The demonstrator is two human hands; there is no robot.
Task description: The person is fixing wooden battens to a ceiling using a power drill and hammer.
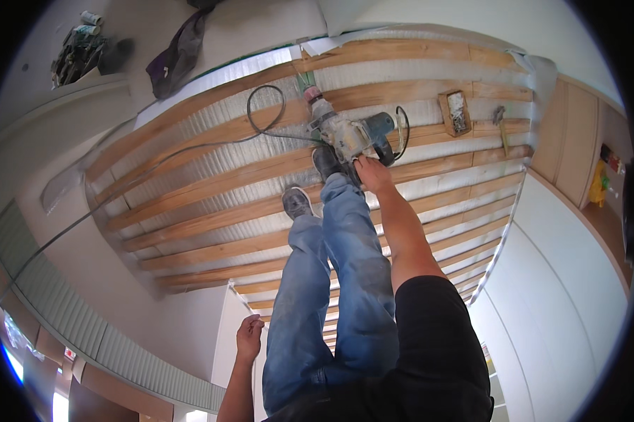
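Note:
A dusty corded hammer drill [345, 137] lies across the wooden battens [232, 169] by my feet, its pinkish front end pointing away. My right hand [373, 174] is closed round the rear of the drill, beside its blue motor housing. Low on the left, apart from the battens, my left hand [248, 339] hangs beside my leg with its fingers curled together. Whether anything small is inside those fingers is hidden. My dark shoes [298, 202] rest on the battens, one right against the drill.
Silvery foil sheeting shows between the battens. The black cord [190, 148] loops near the drill and trails left. At the right stand an open box of small pieces [457, 112] and a hammer [502, 130]. Dark cloth [178, 56] hangs at the far edge; pale panels [535, 281] border the right.

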